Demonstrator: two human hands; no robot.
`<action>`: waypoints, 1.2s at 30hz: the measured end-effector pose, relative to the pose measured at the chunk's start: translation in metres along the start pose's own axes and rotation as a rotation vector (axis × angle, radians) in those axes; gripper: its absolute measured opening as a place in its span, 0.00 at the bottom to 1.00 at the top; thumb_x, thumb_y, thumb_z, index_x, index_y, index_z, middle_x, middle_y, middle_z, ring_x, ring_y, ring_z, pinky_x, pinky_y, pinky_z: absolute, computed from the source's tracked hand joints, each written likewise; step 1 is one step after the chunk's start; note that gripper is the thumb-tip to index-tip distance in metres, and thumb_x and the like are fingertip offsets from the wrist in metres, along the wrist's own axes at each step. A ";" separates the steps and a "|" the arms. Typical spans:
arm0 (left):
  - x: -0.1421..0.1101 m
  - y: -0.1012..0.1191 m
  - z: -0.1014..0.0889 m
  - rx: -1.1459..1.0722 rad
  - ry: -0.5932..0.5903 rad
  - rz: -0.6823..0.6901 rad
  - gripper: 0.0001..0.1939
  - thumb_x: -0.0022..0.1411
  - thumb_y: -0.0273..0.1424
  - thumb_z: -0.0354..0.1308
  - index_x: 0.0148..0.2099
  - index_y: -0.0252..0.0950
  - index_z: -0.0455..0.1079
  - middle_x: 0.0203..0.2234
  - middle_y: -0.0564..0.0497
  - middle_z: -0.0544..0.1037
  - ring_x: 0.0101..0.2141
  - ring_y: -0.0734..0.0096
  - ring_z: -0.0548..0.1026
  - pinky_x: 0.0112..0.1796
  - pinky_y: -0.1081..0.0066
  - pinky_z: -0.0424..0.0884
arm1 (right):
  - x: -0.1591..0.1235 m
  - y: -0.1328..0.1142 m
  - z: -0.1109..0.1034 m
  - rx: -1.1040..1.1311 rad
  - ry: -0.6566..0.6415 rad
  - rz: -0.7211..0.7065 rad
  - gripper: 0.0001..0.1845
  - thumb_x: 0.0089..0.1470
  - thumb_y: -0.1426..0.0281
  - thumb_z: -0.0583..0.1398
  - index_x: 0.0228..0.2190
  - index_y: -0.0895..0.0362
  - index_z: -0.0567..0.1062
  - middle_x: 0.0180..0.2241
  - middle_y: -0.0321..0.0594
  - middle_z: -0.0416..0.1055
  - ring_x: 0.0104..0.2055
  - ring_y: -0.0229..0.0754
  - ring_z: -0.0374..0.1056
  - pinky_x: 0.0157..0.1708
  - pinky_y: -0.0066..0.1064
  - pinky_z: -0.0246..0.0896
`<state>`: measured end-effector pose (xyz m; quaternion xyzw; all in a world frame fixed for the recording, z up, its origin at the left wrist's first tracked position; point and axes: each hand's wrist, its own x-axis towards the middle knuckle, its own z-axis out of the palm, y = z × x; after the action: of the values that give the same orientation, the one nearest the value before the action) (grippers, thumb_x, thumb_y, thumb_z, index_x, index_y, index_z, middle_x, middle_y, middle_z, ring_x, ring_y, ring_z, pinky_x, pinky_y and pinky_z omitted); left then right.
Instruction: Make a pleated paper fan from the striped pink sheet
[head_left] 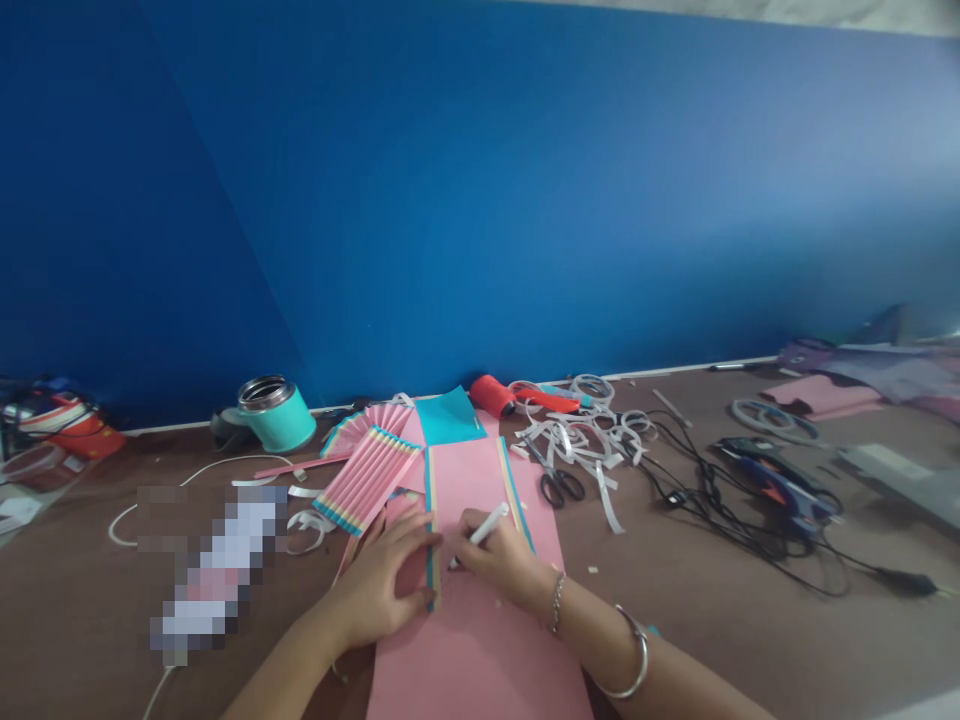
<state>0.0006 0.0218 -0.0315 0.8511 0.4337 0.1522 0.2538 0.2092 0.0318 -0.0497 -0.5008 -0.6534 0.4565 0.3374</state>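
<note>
A white pen (491, 523) is pinched in my right hand (499, 560), its dark tip down at the pink paper sheet (480, 660). My left hand (386, 580) lies with fingers spread over the left side of that sheet, fingertips on a blue-and-cream strip (432, 540). A matching strip (516, 490) runs along the right side. Just beyond my left hand sits a pleated pink paper fan piece (369, 478) with blue and cream ends, overlapping a second folded fan (382, 425). A teal paper square (450, 416) lies at the sheet's far end.
Scissors (561, 487) and curled white strips (574, 440) lie to the right, near a red thread spool (492, 395). Farther right are a blue glue gun (787, 495) and black cables (720, 520). A teal mug (277, 415) stands left, behind a blurred-out object (221, 570). A blue wall rises behind.
</note>
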 end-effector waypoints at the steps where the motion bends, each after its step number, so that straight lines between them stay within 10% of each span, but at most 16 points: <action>1: 0.000 0.000 0.000 0.001 0.004 0.003 0.30 0.52 0.30 0.63 0.59 0.43 0.64 0.61 0.44 0.62 0.61 0.51 0.56 0.60 0.49 0.50 | 0.000 0.000 0.000 -0.039 0.001 -0.014 0.15 0.51 0.65 0.58 0.19 0.57 0.62 0.17 0.28 0.57 0.20 0.30 0.53 0.19 0.22 0.47; 36: 0.000 -0.001 0.002 0.030 -0.003 -0.013 0.32 0.53 0.29 0.62 0.61 0.43 0.61 0.61 0.45 0.61 0.61 0.50 0.56 0.60 0.45 0.47 | -0.003 -0.012 -0.001 -0.021 -0.024 0.037 0.09 0.50 0.65 0.61 0.24 0.58 0.72 0.21 0.32 0.69 0.23 0.33 0.60 0.22 0.23 0.51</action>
<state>0.0006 0.0214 -0.0335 0.8520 0.4413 0.1429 0.2425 0.2070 0.0283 -0.0383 -0.5110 -0.6528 0.4619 0.3155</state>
